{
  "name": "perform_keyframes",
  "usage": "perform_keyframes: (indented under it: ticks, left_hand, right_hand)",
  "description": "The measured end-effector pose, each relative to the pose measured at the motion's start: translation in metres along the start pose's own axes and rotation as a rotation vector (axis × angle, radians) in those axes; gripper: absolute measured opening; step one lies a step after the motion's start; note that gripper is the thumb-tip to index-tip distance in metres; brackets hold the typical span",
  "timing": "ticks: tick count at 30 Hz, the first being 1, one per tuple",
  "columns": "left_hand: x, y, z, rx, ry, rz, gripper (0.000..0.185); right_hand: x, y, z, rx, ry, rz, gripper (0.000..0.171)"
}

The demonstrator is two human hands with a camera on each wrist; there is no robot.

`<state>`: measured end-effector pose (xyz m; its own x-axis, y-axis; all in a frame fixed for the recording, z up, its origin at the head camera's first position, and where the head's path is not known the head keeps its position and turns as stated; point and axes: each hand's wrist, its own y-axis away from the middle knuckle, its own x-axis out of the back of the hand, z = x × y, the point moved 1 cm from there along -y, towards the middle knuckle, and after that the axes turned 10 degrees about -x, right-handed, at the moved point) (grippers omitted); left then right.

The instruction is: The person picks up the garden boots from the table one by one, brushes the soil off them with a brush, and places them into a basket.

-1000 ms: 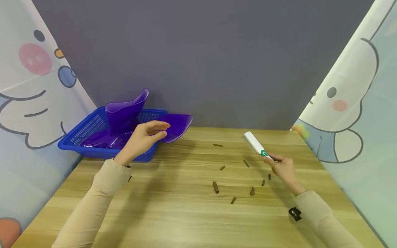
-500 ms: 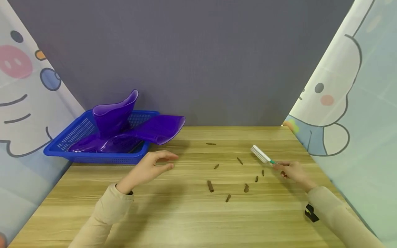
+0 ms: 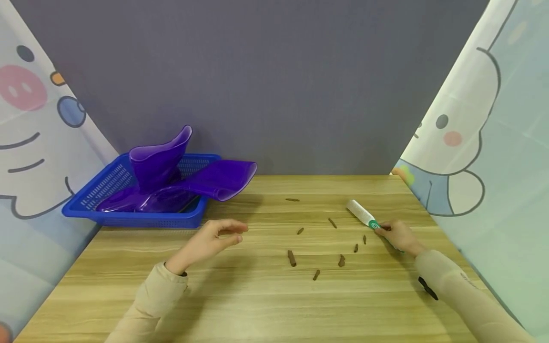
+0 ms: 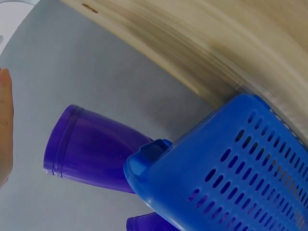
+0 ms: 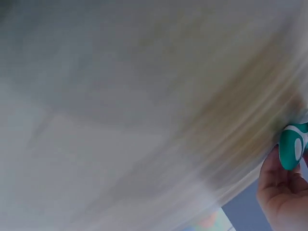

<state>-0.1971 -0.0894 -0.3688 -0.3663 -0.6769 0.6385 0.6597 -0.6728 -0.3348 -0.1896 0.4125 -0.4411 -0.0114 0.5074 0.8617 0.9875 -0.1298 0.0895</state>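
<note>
Head view only — brush [image 3: 361,214] bristles.

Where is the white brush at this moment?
In the head view the white brush is on the right side of the wooden table, held by the right hand, beside the scattered brown pieces.

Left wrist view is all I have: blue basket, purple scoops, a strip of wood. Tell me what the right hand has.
Observer: The right hand grips a white brush by its green-marked handle, brush head low over the table.
Operator: Report what lies near it.
Observer: Small brown bits lie scattered on the wood, left of the brush.
Operator: Give me the left hand.
Observer: The left hand holds nothing; it hovers in front of the blue basket, fingers loosely curled.
</note>
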Motion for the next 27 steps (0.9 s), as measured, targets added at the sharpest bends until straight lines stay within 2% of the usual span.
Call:
perform_keyframes:
  ticks: [2, 6, 8, 12, 16, 19, 22, 25, 27]
  left_hand:
    - [-0.001, 0.000, -0.002, -0.007, 0.005, -0.003, 0.029]
    - [-0.003, 0.001, -0.004, 0.001, 0.010, 0.000, 0.028]
    - [-0.004, 0.002, -0.006, 0.004, 0.015, -0.009, 0.029]
    - [-0.007, 0.003, -0.008, 0.004, 0.029, -0.020, 0.031]
    - [-0.008, 0.002, -0.010, -0.010, 0.010, 0.020, 0.028]
    - [-0.009, 0.001, -0.010, -0.031, -0.082, 0.081, 0.027]
    - [-0.009, 0.000, -0.007, -0.144, -0.287, 0.185, 0.028]
    - [-0.004, -0.002, 0.001, -0.352, -0.549, 0.339, 0.026]
    - [0.005, -0.008, 0.012, -0.509, -0.691, 0.460, 0.021]
  right_hand:
    - [0.001, -0.001, -0.001, 0.021, 0.022, 0.022, 0.031]
    - [0.004, 0.002, -0.006, 0.046, 0.020, 0.040, 0.043]
    - [0.008, 0.006, -0.011, 0.050, -0.006, 0.044, 0.051]
    - [0.016, 0.018, -0.023, 0.046, -0.080, 0.038, 0.056]
    - [0.022, 0.026, -0.030, 0.070, -0.124, 0.033, 0.056]
    - [0.025, 0.028, -0.032, 0.107, -0.124, 0.017, 0.054]
    - [0.028, 0.033, -0.032, 0.146, -0.074, -0.039, 0.052]
    - [0.037, 0.041, -0.038, 0.177, 0.018, -0.079, 0.053]
    - [0.046, 0.046, -0.049, 0.190, 0.062, -0.065, 0.053]
